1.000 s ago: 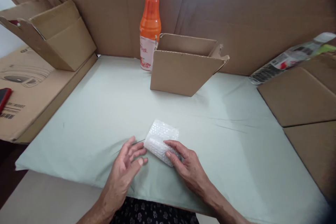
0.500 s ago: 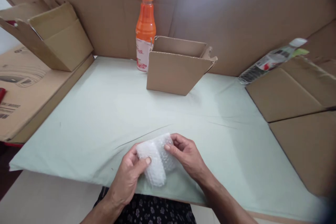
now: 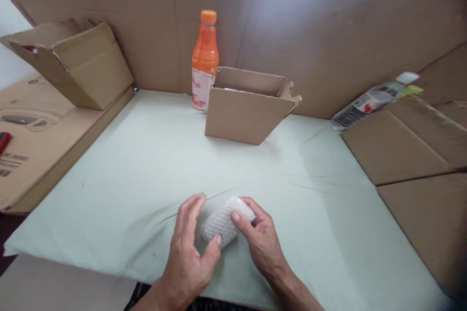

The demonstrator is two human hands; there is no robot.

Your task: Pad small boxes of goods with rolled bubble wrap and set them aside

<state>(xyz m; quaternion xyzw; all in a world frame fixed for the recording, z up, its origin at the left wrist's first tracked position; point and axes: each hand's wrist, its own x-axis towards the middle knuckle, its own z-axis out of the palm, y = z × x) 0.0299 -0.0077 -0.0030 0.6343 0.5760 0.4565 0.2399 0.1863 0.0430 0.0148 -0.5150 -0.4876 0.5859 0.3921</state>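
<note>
A small bundle of bubble wrap [image 3: 223, 221] is rolled up above the near part of the pale green cloth. My right hand [image 3: 260, 233] grips its right end, thumb on top and fingers behind. Whatever may lie inside the wrap is hidden. At the bundle's left end my left hand [image 3: 193, 243] is open, fingers raised and spread from the thumb. The left thumb tip is at the lower edge of the wrap; whether it presses on it I cannot tell.
An open cardboard box [image 3: 241, 114] stands mid-table before an orange drink bottle [image 3: 205, 60]. Another open box [image 3: 91, 68] sits on a large flat carton [image 3: 44, 141] at the left. On the right, a clear bottle [image 3: 372, 102] leans beside cardboard boxes [image 3: 397, 141].
The loose flap of bubble wrap is now rolled around the bundle, which has turned to slant up to the right. My left hand has loosened and opened. The view has tilted slightly upward.
</note>
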